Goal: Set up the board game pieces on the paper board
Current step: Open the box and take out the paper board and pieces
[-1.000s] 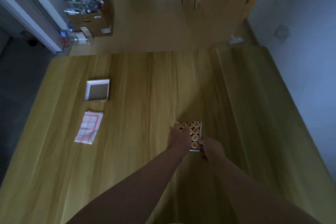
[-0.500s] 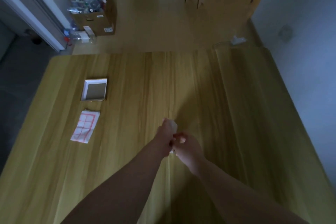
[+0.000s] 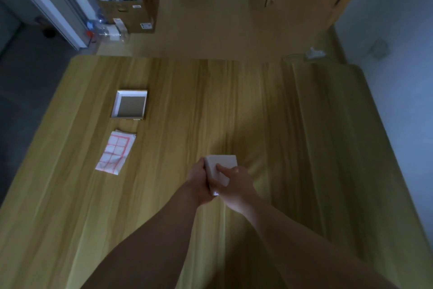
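- Since a second ago, the white box [image 3: 220, 166] is being turned over above the desk [image 3: 304, 148]; its pieces are now hidden.
- Left hand [image 3: 199, 183] and right hand [image 3: 236, 185] are both keeping a grip around it.
- Folded paper board [image 3: 116, 152] is lying beside the open lid [image 3: 130, 107], well apart from the hands.
- Floor carton [image 3: 126, 11] is holding bottles.
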`<control>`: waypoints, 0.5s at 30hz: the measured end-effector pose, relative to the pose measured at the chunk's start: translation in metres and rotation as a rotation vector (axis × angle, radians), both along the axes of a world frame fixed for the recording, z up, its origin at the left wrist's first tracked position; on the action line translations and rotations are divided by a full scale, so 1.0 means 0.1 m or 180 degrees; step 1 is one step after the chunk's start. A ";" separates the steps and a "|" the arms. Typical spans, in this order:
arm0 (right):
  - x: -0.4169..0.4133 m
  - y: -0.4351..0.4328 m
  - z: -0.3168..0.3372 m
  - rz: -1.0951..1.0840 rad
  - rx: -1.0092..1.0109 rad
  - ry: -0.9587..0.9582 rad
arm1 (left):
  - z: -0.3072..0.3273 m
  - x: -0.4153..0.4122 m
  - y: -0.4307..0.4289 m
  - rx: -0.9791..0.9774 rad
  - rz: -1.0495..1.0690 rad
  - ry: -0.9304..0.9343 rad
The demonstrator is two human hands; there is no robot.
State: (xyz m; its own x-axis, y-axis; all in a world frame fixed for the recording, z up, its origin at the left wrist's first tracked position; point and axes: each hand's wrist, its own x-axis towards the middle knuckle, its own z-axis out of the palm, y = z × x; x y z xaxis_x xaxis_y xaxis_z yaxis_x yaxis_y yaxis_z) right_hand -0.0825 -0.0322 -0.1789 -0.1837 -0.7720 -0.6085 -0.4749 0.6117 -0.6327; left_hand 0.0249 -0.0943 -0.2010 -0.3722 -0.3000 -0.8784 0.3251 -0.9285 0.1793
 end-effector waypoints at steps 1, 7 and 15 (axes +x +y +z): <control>0.01 0.01 -0.01 0.0084 0.0055 0.0141 | -0.04 0.02 0.01 0.0029 0.0061 0.0056; 0.07 0.07 -0.01 0.0358 0.0034 0.0580 | -0.26 0.14 0.03 0.0021 -0.0092 0.0277; 0.22 0.01 -0.06 0.0513 0.0124 0.1303 | -0.26 0.13 0.03 0.0081 0.0077 0.0189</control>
